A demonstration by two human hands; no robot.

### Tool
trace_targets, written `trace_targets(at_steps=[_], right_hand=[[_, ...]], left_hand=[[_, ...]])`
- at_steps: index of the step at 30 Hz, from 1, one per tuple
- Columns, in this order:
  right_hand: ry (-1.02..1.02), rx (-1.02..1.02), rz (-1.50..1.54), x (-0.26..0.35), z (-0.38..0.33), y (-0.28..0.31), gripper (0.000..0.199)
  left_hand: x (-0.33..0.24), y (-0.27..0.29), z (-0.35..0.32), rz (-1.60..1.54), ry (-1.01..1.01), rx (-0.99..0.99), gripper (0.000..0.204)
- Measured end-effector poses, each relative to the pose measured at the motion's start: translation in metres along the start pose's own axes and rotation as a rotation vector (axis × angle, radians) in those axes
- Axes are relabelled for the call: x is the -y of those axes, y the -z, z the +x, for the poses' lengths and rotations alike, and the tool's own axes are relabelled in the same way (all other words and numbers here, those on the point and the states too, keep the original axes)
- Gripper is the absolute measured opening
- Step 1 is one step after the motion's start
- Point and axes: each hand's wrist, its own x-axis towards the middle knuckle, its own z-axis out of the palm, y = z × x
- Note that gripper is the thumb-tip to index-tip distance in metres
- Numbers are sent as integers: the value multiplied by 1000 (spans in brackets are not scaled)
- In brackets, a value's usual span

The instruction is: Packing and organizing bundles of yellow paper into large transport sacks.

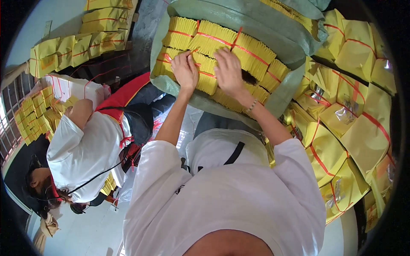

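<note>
Both the left hand (185, 69) and right hand (228, 70) press, fingers curled, on yellow paper bundles (250, 51) (red-tied) inside a green woven sack (222, 13).

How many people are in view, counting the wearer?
2. The wearer fills the lower centre, left hand and right hand pressing on yellow bundles in a green sack. A co-worker bends at the left. Others may be out of frame.

Pale smooth floor (89, 230), barred window (8, 123) at left, bright daylight across room.
</note>
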Motion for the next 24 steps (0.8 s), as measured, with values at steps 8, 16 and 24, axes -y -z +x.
trace_targets(at_steps=[8,16,24], right_hand=[[129,136,-83,-6,-58,40,36],[317,316,-61,-12,-75,26,63],[380,512,-199,-1,-55,39,73]], left_hand=[[-46,39,-36,73,-119,289,104],[-36,35,-54,171,-178,387,96],[-36,31,-53,247,-225,411,87]])
